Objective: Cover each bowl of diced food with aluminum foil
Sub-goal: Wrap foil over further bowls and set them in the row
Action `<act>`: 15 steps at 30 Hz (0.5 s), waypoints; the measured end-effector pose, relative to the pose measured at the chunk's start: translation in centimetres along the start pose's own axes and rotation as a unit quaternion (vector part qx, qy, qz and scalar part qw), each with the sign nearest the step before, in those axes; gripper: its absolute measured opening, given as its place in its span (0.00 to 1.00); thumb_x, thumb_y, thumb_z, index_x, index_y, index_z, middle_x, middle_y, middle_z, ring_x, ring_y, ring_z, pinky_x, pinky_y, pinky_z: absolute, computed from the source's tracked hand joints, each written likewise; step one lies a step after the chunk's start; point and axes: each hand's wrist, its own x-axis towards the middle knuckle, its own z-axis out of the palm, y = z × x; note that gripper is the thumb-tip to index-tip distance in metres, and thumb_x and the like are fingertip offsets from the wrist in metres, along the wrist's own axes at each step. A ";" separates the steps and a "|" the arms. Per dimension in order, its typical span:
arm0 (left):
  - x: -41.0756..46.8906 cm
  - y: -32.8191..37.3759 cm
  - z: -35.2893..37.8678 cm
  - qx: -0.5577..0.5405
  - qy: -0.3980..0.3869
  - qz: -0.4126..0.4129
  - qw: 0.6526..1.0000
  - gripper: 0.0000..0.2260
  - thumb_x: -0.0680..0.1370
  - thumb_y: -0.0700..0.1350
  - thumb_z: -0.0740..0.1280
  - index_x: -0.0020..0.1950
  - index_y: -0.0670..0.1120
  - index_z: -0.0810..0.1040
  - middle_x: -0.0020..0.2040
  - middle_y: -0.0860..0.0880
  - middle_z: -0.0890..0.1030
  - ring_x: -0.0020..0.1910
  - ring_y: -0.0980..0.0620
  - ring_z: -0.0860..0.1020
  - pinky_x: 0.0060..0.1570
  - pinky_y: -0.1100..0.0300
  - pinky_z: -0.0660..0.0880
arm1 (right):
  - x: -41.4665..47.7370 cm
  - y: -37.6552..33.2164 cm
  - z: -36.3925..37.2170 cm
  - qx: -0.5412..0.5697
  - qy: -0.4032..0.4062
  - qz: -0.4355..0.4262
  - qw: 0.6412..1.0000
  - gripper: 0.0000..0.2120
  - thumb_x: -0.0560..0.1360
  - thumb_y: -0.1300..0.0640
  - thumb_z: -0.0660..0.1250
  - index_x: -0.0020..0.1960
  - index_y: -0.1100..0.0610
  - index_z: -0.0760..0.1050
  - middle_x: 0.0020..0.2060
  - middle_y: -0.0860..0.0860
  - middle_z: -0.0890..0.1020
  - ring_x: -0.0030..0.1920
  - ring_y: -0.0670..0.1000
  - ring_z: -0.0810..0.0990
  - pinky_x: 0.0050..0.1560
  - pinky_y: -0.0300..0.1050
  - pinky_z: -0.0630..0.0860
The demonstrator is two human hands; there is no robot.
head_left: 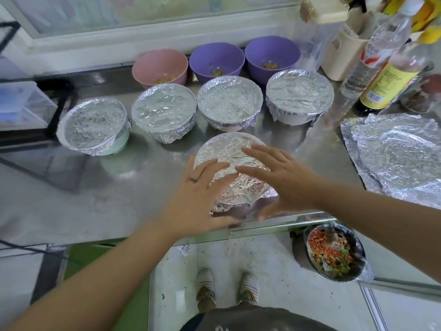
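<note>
mostly steel counter (100, 201), foil-covered bowls (230, 105), white tiled floor (269, 266) below

The left forearm (95, 271) and right forearm (370, 211) reach in from the near corners and converge. The left hand (202, 187) is palm down, fingers straight and spread, pointing far-right. The right hand (279, 177) mirrors it, fingers extended far-left, thumb nearest.
</note>
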 end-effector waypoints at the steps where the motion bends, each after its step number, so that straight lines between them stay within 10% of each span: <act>1: -1.1 0.2 0.3 -0.027 0.068 -0.003 0.997 0.31 0.75 0.68 0.63 0.70 0.49 0.75 0.69 0.47 0.73 0.70 0.46 0.70 0.71 0.40 0.64 | -0.4 -0.3 0.1 0.021 0.036 -0.027 0.999 0.41 0.68 0.28 0.67 0.76 0.45 0.66 0.77 0.53 0.65 0.77 0.56 0.59 0.77 0.58 0.57; 6: -4.1 2.4 2.2 -0.119 0.141 -0.112 0.976 0.10 0.79 0.55 0.65 0.50 0.49 0.80 0.48 0.54 0.79 0.43 0.51 0.78 0.47 0.57 0.71 | -0.8 -1.1 1.4 0.051 0.123 -0.098 0.986 0.07 0.73 0.50 0.76 0.50 0.49 0.84 0.48 0.46 0.83 0.52 0.53 0.78 0.51 0.56 0.78; 15: -3.7 5.8 5.0 -0.167 0.164 -0.211 0.949 0.13 0.79 0.53 0.65 0.54 0.47 0.85 0.49 0.52 0.84 0.45 0.50 0.80 0.45 0.51 0.79 | -0.3 -1.4 2.7 0.039 0.157 -0.101 0.982 0.08 0.78 0.54 0.66 0.43 0.54 0.81 0.41 0.48 0.81 0.42 0.53 0.77 0.44 0.49 0.76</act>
